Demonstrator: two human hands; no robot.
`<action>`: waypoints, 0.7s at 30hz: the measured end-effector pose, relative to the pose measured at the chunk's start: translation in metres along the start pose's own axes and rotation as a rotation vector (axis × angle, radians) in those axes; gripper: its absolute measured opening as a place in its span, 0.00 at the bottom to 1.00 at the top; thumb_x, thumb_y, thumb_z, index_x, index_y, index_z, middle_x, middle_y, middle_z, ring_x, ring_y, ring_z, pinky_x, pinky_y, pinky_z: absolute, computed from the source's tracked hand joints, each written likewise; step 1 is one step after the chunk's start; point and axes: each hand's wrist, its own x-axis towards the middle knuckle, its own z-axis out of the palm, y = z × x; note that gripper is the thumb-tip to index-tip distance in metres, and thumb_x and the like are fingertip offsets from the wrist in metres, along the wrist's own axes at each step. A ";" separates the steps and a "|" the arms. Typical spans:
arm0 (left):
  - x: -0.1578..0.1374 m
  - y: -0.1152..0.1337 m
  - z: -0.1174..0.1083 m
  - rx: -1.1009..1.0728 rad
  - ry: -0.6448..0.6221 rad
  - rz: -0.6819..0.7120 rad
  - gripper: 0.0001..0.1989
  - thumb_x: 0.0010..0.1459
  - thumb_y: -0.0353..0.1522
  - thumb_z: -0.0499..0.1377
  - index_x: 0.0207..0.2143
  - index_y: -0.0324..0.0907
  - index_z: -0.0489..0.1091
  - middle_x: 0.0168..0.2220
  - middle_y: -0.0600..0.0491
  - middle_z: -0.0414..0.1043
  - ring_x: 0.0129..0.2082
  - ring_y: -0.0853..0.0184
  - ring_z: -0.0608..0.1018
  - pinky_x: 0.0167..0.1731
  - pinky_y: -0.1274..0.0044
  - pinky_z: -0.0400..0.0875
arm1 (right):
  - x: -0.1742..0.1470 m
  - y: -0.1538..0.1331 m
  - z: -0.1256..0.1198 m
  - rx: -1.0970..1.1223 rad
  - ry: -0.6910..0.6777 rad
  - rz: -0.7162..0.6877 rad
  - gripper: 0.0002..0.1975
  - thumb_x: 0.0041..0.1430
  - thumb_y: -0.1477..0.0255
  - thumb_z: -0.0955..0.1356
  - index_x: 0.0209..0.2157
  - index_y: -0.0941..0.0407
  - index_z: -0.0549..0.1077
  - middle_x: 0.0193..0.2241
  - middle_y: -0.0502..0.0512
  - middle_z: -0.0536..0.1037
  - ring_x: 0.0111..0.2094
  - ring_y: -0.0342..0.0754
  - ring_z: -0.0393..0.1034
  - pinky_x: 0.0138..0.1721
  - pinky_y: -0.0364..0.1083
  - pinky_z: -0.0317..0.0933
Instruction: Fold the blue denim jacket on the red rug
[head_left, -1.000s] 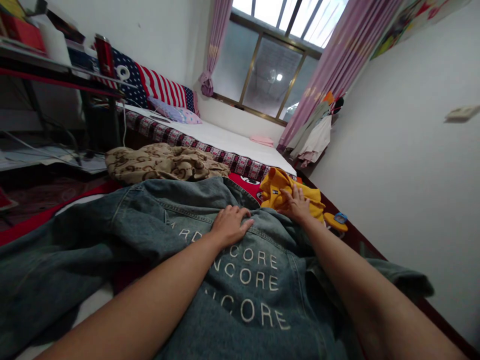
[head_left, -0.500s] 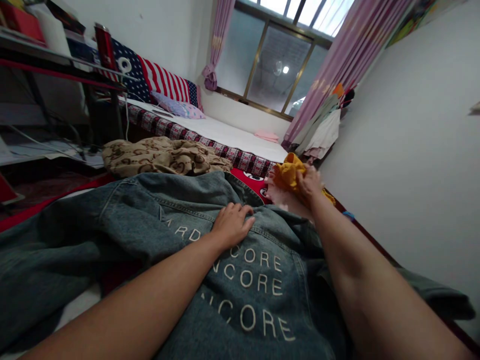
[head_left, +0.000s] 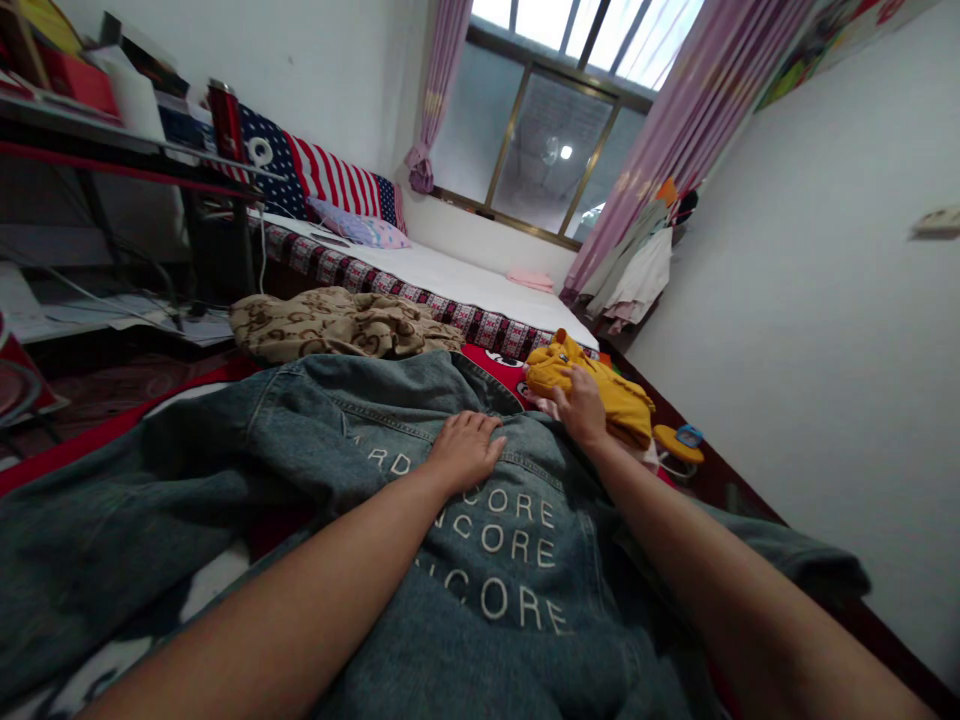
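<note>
Much of the faded blue denim jacket is running out of the picture at the left and bottom edges, and its white printed lettering is partly hiding under the left forearm, so only three rows ending in "CORE" are reading clearly. The jacket is lying spread back-up over a red patterned mat on the floor, close in front of the person. The left hand is resting flat on the jacket near the collar seam, fingers relaxed and gripping nothing. The right hand is lying on one crumpled yellow garment just past the jacket's collar; whether its fingers are pinching the cloth is hard to tell. One beige patterned blanket is bunching beside the jacket, with one low bed stretching behind it.
</note>
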 end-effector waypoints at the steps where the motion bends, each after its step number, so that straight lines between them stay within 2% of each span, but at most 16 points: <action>1: 0.000 0.000 0.000 0.004 0.006 -0.001 0.22 0.67 0.42 0.46 0.56 0.43 0.65 0.55 0.47 0.68 0.56 0.57 0.66 0.56 0.65 0.58 | -0.014 -0.009 -0.004 0.030 -0.039 -0.033 0.19 0.62 0.68 0.60 0.52 0.58 0.70 0.57 0.63 0.68 0.57 0.53 0.62 0.57 0.49 0.55; 3: 0.000 0.001 -0.001 0.012 0.013 -0.004 0.21 0.67 0.42 0.46 0.56 0.43 0.65 0.54 0.47 0.69 0.55 0.57 0.67 0.56 0.65 0.59 | -0.041 -0.026 -0.010 0.053 -0.121 0.010 0.18 0.63 0.69 0.60 0.51 0.57 0.71 0.53 0.62 0.71 0.53 0.53 0.66 0.54 0.47 0.58; 7: -0.001 0.004 -0.006 0.015 0.017 -0.019 0.20 0.67 0.41 0.47 0.55 0.43 0.66 0.53 0.47 0.70 0.55 0.58 0.68 0.54 0.67 0.60 | -0.085 -0.045 -0.018 0.024 -0.230 0.314 0.20 0.64 0.68 0.59 0.54 0.60 0.68 0.50 0.66 0.74 0.50 0.56 0.70 0.49 0.50 0.61; 10: -0.004 0.007 -0.010 0.010 0.043 -0.032 0.20 0.66 0.39 0.49 0.56 0.41 0.64 0.52 0.46 0.70 0.54 0.58 0.68 0.54 0.69 0.59 | -0.105 -0.051 -0.023 -0.032 -0.226 0.321 0.20 0.62 0.69 0.61 0.53 0.60 0.68 0.49 0.67 0.75 0.51 0.58 0.69 0.49 0.51 0.61; 13: -0.008 0.010 -0.015 0.029 0.072 -0.039 0.22 0.65 0.41 0.51 0.57 0.40 0.63 0.51 0.45 0.70 0.53 0.58 0.69 0.53 0.69 0.60 | -0.118 -0.051 -0.029 -0.035 -0.205 0.308 0.16 0.60 0.68 0.63 0.47 0.58 0.73 0.44 0.65 0.78 0.47 0.59 0.72 0.46 0.51 0.62; 15: -0.011 0.012 -0.020 0.038 0.097 -0.041 0.21 0.65 0.44 0.51 0.53 0.41 0.67 0.49 0.46 0.71 0.51 0.58 0.70 0.51 0.69 0.61 | -0.125 -0.047 -0.033 0.074 -0.143 0.343 0.14 0.59 0.65 0.64 0.41 0.56 0.75 0.38 0.61 0.79 0.41 0.57 0.73 0.42 0.50 0.63; 17: -0.013 0.013 -0.027 0.017 0.151 -0.052 0.21 0.65 0.46 0.49 0.44 0.42 0.72 0.45 0.47 0.73 0.48 0.58 0.72 0.49 0.70 0.62 | -0.131 -0.041 -0.039 0.264 -0.011 0.350 0.14 0.57 0.62 0.65 0.38 0.55 0.76 0.35 0.57 0.80 0.38 0.54 0.74 0.41 0.49 0.63; 19: -0.015 0.015 -0.033 -0.024 0.207 -0.091 0.24 0.68 0.45 0.44 0.37 0.42 0.74 0.41 0.47 0.75 0.46 0.60 0.74 0.47 0.71 0.63 | -0.133 -0.036 -0.046 0.448 0.163 0.294 0.13 0.55 0.62 0.65 0.35 0.56 0.75 0.35 0.56 0.79 0.38 0.52 0.73 0.42 0.47 0.64; 21: -0.016 0.016 -0.038 -0.049 0.219 -0.163 0.27 0.69 0.43 0.39 0.33 0.42 0.74 0.38 0.47 0.76 0.42 0.61 0.76 0.44 0.73 0.64 | -0.132 -0.034 -0.055 0.543 0.298 0.206 0.11 0.53 0.63 0.66 0.32 0.56 0.74 0.37 0.57 0.79 0.41 0.51 0.72 0.46 0.47 0.63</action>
